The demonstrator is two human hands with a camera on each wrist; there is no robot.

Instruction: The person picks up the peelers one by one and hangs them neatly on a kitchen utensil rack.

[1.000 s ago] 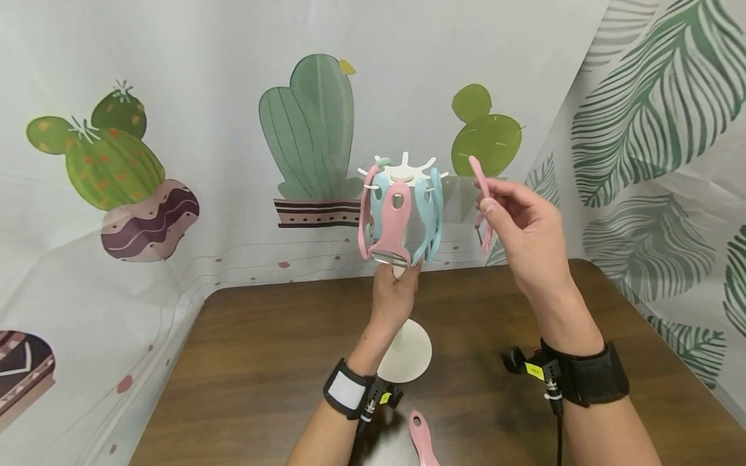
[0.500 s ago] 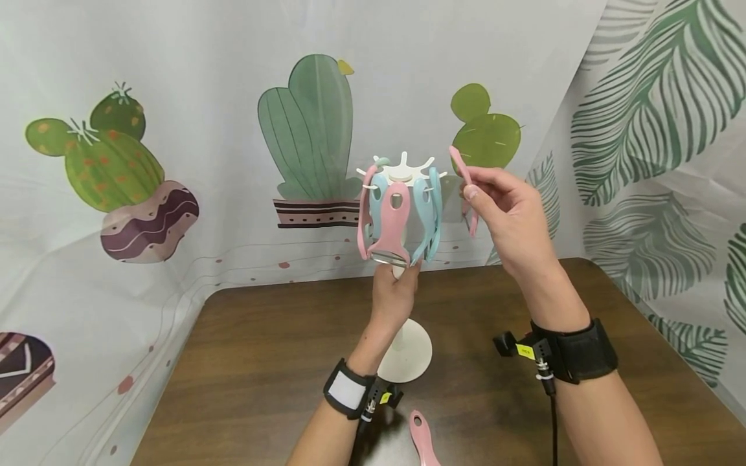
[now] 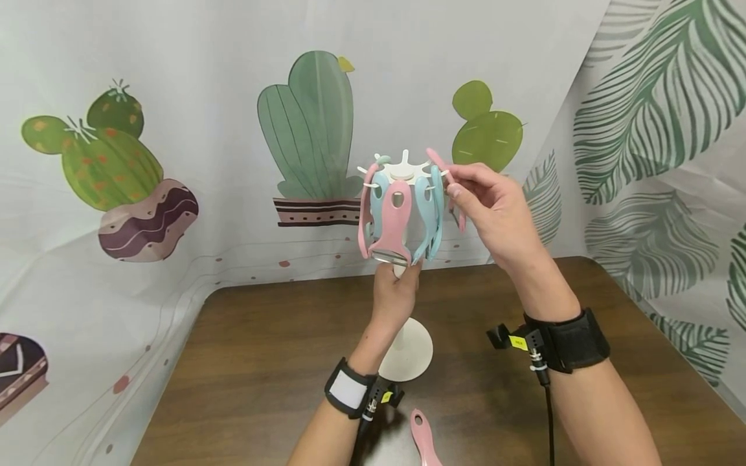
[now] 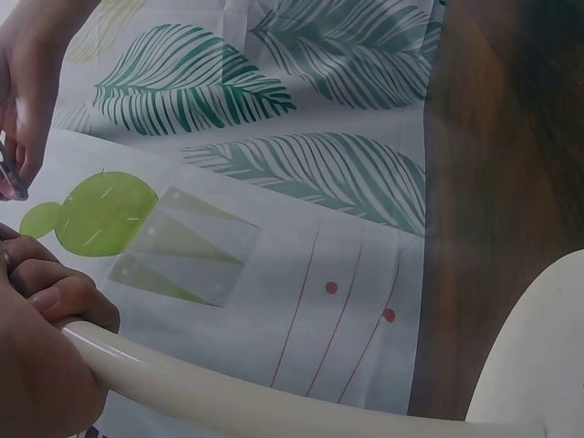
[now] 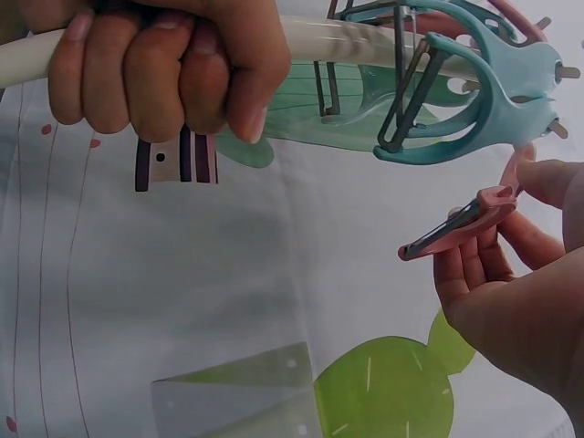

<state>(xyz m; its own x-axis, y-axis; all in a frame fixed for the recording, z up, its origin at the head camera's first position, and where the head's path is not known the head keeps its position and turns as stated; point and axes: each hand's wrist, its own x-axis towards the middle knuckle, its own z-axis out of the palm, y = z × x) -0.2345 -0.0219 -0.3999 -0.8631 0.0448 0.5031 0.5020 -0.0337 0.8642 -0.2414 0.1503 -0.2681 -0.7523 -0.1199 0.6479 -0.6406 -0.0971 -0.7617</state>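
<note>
A white stand with radiating hooks holds several pink and blue peelers. One pink peeler faces the head camera, and blue peelers hang right of it. My left hand grips the stand's pole just under them; in the right wrist view its fingers are curled round the pole. Between thumb and fingers my right hand pinches another pink peeler, its top by the hooks on the right side. Part of this peeler is hidden behind the fingers and the blue peeler.
The stand's round white base is over the brown wooden table. Near the front edge lies a further pink peeler, partly cut off by the frame. A cloth printed with cacti and leaves hangs behind.
My right hand has moved left with the pink peeler, from well apart to right beside the stand's hooks. My left hand stays on the pole.
</note>
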